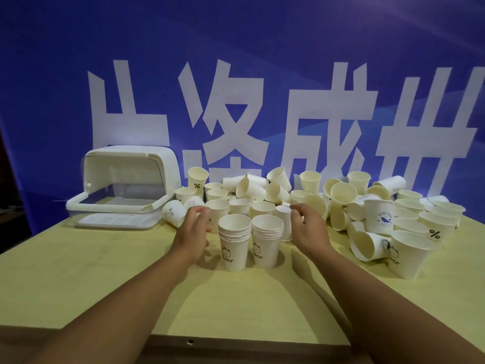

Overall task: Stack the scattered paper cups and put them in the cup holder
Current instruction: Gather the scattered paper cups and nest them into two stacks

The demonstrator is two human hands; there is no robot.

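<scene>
Two short stacks of white paper cups stand upright side by side on the table, the left stack (234, 241) and the right stack (267, 239). Behind and to the right of them lies a heap of several loose paper cups (341, 203), some upright, some tipped over. My left hand (194, 229) hovers just left of the left stack, fingers curled and apart, holding nothing. My right hand (308, 227) is just right of the right stack, its fingertips at an upside-down cup (283, 222); whether they grip it is unclear. The white cup holder box (123, 185) stands open at the back left.
The light wooden table (105, 279) has its near edge at the bottom of the view. A blue banner with large white characters (236, 101) closes off the back. A large tilted cup (408, 254) leans at the right of the heap.
</scene>
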